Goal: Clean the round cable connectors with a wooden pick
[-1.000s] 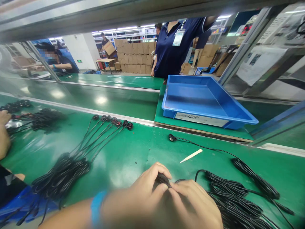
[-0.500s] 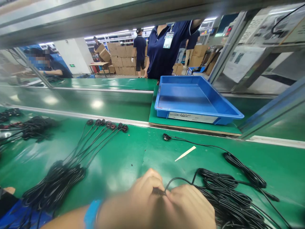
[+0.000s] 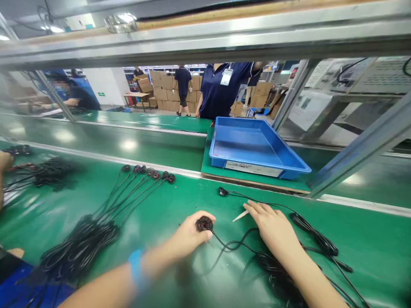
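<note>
My left hand [image 3: 195, 235] is closed around a round black cable end [image 3: 204, 223] with red marks on its face, thumb in front and fingers behind. From it a black cable [image 3: 236, 246] loops right, under my right arm. My right hand [image 3: 269, 224] reaches over a pale pointed stick [image 3: 240, 216] on the green bench, fingers stretched out and fingertips at its wider end. The thumb is hidden, and I cannot see a grip on the stick. Beyond that hand lies another black cable end [image 3: 222, 191], its cord running right to a tied coil [image 3: 314, 233].
Several bundled cables [image 3: 80, 244] lie at left, round ends pointing away. A blue tray [image 3: 257, 147] stands on a raised board ahead. Metal posts [image 3: 297, 96] and an overhead beam [image 3: 205, 47] frame the bench. A co-worker [image 3: 221, 92] stands opposite; another person's hand [image 3: 4, 162] is at far left.
My hands were together on the cable, low in the middle. Now they are apart: the left holds the round end up, and the right has moved forward and right to the stick.
</note>
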Motion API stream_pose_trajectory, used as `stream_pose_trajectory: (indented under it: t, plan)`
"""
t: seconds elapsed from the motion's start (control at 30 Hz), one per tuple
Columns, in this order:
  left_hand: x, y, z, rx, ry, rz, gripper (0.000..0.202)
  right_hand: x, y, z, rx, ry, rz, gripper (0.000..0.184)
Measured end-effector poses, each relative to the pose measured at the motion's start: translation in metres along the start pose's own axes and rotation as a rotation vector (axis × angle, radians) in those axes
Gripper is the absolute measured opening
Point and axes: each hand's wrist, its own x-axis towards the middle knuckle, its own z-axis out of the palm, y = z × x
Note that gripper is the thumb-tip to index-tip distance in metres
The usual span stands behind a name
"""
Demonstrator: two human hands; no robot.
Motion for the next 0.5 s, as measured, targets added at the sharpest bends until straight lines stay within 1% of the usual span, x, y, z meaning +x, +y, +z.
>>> stream_pose_trajectory:
  t: [0.03,0.1,0.17,0.2,0.27,0.3,0.33,0.4,0.43,0.5]
  plan:
    - [-0.001,-0.002,0.0,0.0,-0.01,-0.002,0.036,0.001,0.005,0.005,-0.014,-0.039,-0.015,0.036]
    - [-0.003,-0.005,0.0,0.008,-0.041,-0.004,0.037,0.001,0.008,0.012,0.007,-0.086,-0.042,0.028]
    - [-0.005,-0.006,0.002,0.023,-0.07,0.001,0.034,0.0,0.008,0.012,0.038,-0.083,-0.039,0.025]
    - [-0.006,-0.006,0.003,0.027,-0.082,-0.001,0.032,-0.001,0.007,0.01,0.055,-0.076,-0.028,0.024]
    - [-0.007,-0.004,0.004,0.028,-0.098,-0.028,0.032,-0.003,0.004,0.003,0.097,-0.036,0.017,0.016]
    - [-0.007,-0.003,0.005,0.03,-0.102,-0.046,0.033,-0.004,0.001,-0.003,0.172,0.007,0.07,0.01]
    - [-0.007,-0.002,0.006,0.035,-0.105,-0.062,0.035,-0.005,-0.005,-0.01,0.276,0.057,0.132,0.009]
    - [-0.007,0.0,0.007,0.048,-0.119,-0.079,0.038,-0.008,-0.021,-0.023,0.645,0.177,0.293,0.02]
    - [-0.007,0.0,0.007,0.049,-0.132,-0.086,0.04,-0.009,-0.031,-0.028,0.806,0.212,0.329,0.02]
    - [-0.007,-0.001,0.007,0.028,-0.169,-0.117,0.04,-0.012,-0.053,-0.033,1.036,0.247,0.306,0.013]
